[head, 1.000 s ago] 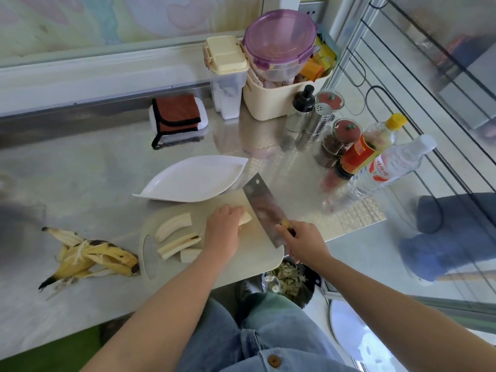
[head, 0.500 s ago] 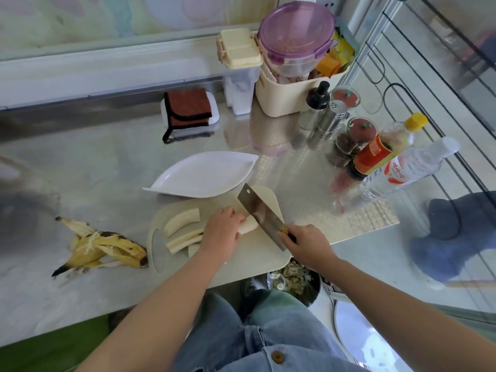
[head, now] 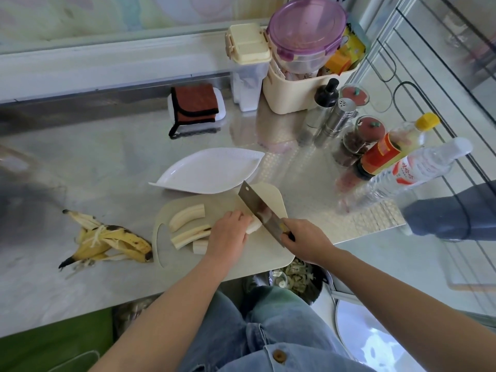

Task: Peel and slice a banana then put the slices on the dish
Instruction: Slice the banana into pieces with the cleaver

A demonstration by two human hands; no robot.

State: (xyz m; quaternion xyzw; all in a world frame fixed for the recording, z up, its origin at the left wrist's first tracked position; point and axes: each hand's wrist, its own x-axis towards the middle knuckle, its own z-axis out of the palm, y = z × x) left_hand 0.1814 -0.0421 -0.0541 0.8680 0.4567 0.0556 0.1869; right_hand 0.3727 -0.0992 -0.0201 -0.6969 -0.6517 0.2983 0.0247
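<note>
Here, the left hand [head: 228, 234] curls its fingers over a peeled white banana piece [head: 254, 225] and holds it down on the pale plastic cutting board [head: 268, 253]. The right hand [head: 306, 240] grips the handle of a wide steel knife [head: 257, 208]. The blade is tilted, just beside the left fingers, with its edge on that piece. Three more banana pieces [head: 188, 216] lie on the board further left. The white leaf-shaped dish [head: 212, 170] sits just behind the board. A yellow banana peel [head: 107, 242] lies on the shiny metal table [head: 107, 162], left of the board.
</note>
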